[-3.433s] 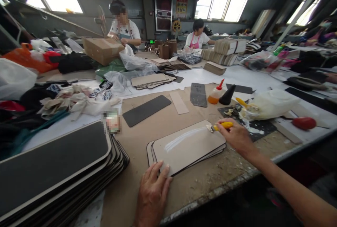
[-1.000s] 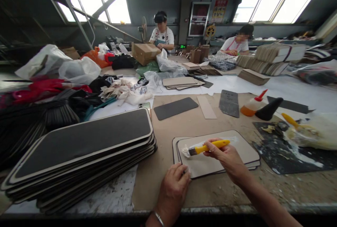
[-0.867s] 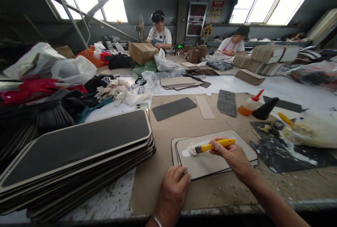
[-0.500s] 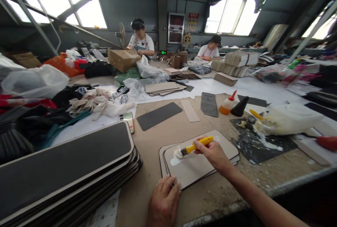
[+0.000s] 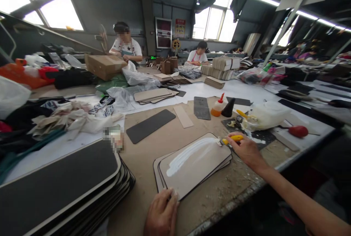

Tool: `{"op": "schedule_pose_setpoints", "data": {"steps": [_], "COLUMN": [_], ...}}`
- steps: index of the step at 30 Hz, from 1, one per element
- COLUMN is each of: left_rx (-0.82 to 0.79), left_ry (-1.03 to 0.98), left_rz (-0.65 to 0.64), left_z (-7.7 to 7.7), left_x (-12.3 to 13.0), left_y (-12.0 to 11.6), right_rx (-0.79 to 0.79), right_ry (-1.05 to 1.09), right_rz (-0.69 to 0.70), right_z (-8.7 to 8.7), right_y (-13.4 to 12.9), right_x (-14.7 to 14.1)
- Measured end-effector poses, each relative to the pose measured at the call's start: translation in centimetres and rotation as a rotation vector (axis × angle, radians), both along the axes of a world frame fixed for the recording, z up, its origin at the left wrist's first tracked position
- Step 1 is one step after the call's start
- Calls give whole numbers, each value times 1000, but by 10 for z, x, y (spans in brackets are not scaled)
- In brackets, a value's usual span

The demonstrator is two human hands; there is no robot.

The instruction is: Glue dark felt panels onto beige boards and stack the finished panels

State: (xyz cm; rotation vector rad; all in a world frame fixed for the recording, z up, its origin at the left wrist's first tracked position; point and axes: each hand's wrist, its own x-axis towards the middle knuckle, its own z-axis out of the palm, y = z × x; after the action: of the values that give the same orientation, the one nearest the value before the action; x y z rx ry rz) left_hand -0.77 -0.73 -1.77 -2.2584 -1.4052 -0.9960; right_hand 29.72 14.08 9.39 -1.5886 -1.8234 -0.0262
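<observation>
My right hand (image 5: 248, 152) is closed round the yellow handle of a paintbrush (image 5: 238, 138). Its bristles touch the far right end of a beige board (image 5: 201, 164) with dark edges and rounded corners. A wet white streak (image 5: 186, 152), looking like glue, runs along that board from its left part towards the brush. More such boards lie fanned beneath it. At the near left corner, my left hand (image 5: 161, 212) grips the board's edge, fingertips gathered there; the thumb side is partly hidden.
A tall stack of dark-topped boards (image 5: 60, 183) stands at left. Behind lie a dark panel (image 5: 150, 125) and a pale strip (image 5: 183, 116). To the right are an orange glue bottle (image 5: 217, 107), a black cone (image 5: 228, 108) and a glue-smeared plastic container (image 5: 270, 115). Two people work beyond.
The brush in my right hand has swept rightward across the board, stretching the white patch into a long streak. My left hand stays at the near corner. The view has turned right.
</observation>
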Motion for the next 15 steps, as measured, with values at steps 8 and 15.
{"op": "schedule_pose_setpoints", "data": {"steps": [8, 15], "left_rx": [-34, -1], "left_ry": [-113, -254], "left_rz": [21, 75], "left_z": [-5, 9], "left_x": [-1, 9], "left_y": [0, -5], "right_rx": [60, -145], "right_ry": [61, 377], "right_rz": [386, 499], "right_z": [-10, -10], "right_y": [-95, -127], "right_x": [-113, -147]}}
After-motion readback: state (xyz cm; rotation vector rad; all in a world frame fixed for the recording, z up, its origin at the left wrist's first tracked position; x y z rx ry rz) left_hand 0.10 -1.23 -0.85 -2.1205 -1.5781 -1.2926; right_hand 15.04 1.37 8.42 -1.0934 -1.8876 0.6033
